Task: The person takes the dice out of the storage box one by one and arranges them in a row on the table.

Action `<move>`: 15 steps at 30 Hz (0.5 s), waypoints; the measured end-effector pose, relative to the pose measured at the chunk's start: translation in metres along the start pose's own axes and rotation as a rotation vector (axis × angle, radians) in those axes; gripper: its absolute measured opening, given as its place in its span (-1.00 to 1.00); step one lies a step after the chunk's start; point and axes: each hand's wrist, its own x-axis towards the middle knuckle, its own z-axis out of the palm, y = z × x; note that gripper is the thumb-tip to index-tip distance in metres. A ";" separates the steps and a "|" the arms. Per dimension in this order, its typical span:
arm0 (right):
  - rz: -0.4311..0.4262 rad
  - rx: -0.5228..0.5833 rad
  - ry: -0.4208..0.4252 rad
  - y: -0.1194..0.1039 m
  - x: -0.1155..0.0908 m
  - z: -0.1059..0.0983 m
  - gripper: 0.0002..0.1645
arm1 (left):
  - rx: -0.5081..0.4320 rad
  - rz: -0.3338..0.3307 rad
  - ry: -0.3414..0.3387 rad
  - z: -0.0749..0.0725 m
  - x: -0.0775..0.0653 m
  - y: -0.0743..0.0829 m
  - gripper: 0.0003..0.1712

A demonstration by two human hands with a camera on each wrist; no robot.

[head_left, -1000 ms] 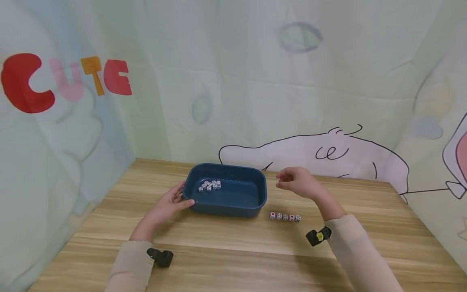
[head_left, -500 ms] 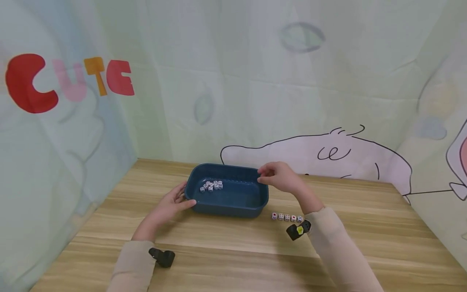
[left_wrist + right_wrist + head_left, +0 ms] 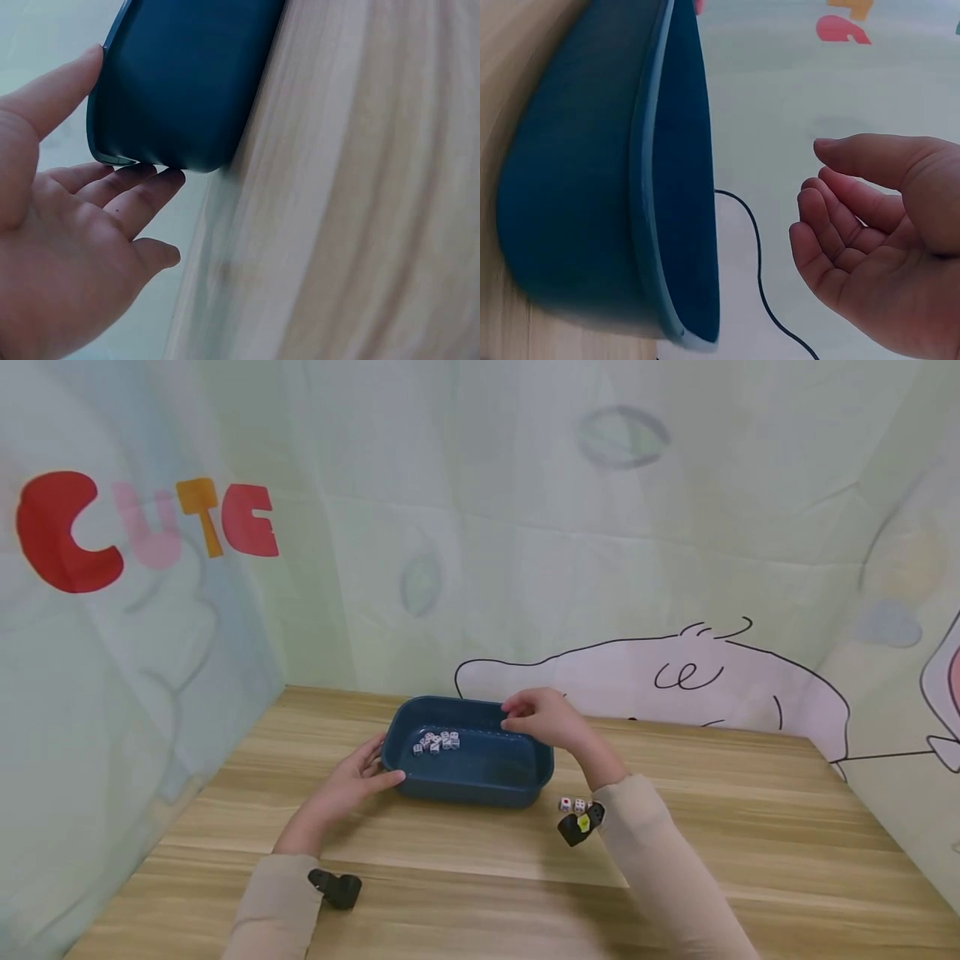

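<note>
"Where is everything?"

"A blue tray (image 3: 472, 792) sits on a wooden counter (image 3: 450, 877), with a cluster of white dice (image 3: 435, 742) inside, toward its left. The person's left grip (image 3: 351, 781) pinches the tray's left end, thumb at the near rim."

"And the right grip (image 3: 546, 718)?"

"Over the tray's right end, loosely cupped, thumb apart from fingertips, nothing visible between them."

"How far along?"

"Seemingly partway: the cluster is in; a row of dice (image 3: 566, 805) remains outside, partly hidden by a wrist camera (image 3: 576, 828)."
</note>
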 end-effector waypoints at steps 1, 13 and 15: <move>-0.002 0.001 -0.001 -0.001 0.002 0.002 -0.68 | 0.000 -0.001 0.001 0.000 0.000 0.000 0.02; -0.007 0.033 -0.015 -0.008 0.025 0.026 -0.70 | -0.038 -0.002 0.000 0.000 0.002 -0.001 -0.05; -0.008 0.038 -0.015 -0.008 0.028 0.029 -0.71 | -0.037 -0.003 -0.002 0.000 0.002 -0.001 -0.05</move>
